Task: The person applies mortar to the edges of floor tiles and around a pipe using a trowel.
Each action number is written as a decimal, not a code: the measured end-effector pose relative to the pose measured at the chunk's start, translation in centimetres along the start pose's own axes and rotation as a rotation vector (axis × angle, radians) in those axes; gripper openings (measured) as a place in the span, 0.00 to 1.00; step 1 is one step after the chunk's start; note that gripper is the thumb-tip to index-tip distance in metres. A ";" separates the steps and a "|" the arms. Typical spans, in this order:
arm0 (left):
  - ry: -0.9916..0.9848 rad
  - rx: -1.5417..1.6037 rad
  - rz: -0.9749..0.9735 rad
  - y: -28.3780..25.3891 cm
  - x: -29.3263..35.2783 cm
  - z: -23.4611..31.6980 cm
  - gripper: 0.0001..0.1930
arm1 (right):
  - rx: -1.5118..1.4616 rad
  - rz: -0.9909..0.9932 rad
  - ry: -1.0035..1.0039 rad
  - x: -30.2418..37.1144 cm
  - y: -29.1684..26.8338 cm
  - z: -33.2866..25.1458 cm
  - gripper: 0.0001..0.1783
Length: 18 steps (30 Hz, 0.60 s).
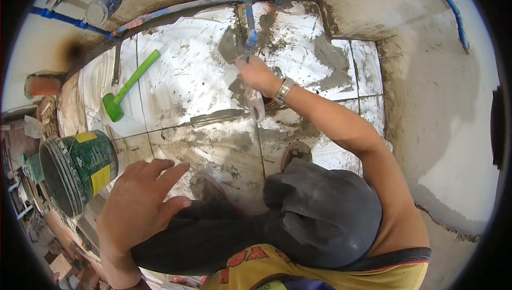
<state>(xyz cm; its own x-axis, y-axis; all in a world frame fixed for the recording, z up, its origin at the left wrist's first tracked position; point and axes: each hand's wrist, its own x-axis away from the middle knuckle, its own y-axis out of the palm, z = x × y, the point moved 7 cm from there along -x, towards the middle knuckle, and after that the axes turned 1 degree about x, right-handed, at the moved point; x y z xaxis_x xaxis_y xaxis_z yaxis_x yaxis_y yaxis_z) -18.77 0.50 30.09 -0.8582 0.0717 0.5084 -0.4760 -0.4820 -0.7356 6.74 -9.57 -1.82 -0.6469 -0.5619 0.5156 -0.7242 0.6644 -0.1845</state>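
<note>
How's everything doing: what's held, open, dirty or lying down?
Right hand: closed around the trowel.
Trowel: held, smeared with grey.
Left hand: open, fingers apart, nothing seen in it.
Green mallet: lying on the tiles.
Bucket: no lid, splattered.
Tiles: smeared with grey patches.
Watch: worn on the right wrist.

Pale printing (pixel 97 155) and yellow label panels (pixel 101 179) on the green bucket (pixel 84 170) — too small and smeared for us to read, red characters (pixel 245 256) on the yellow shirt (pixel 368 276) — partly folded, illegible to us.
</note>
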 end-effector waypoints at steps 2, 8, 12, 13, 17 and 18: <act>0.015 -0.069 -0.054 0.4 -0.4 0.0 0.30 | 0.068 -0.101 -0.026 0.2 1.1 -0.5 0.20; 0.159 0.046 -0.144 0.7 -0.4 1.0 0.30 | 0.007 -0.034 -0.035 0.1 1.0 -0.6 0.22; 0.152 0.012 -0.142 0.3 -0.6 1.5 0.31 | 0.151 -0.202 0.017 4.0 -1.3 -0.8 0.26; 0.136 0.022 -0.118 0.3 -0.5 1.1 0.31 | 0.182 -0.223 0.050 5.0 -2.3 -1.1 0.27; 0.107 0.017 -0.111 0.3 -0.7 0.9 0.31 | 0.364 -0.132 -0.110 5.0 -4.9 -1.3 0.26; 0.115 0.024 -0.111 0.3 -0.7 1.0 0.31 | 0.364 -0.139 -0.113 4.7 -4.7 -1.6 0.26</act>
<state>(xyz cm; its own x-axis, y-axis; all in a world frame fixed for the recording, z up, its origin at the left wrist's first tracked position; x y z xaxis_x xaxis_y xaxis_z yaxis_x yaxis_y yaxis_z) -18.14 -0.55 29.98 -0.8177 0.2246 0.5301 -0.5654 -0.4866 -0.6660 7.47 -14.61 2.80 -0.5441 -0.6985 0.4649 -0.8309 0.3716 -0.4141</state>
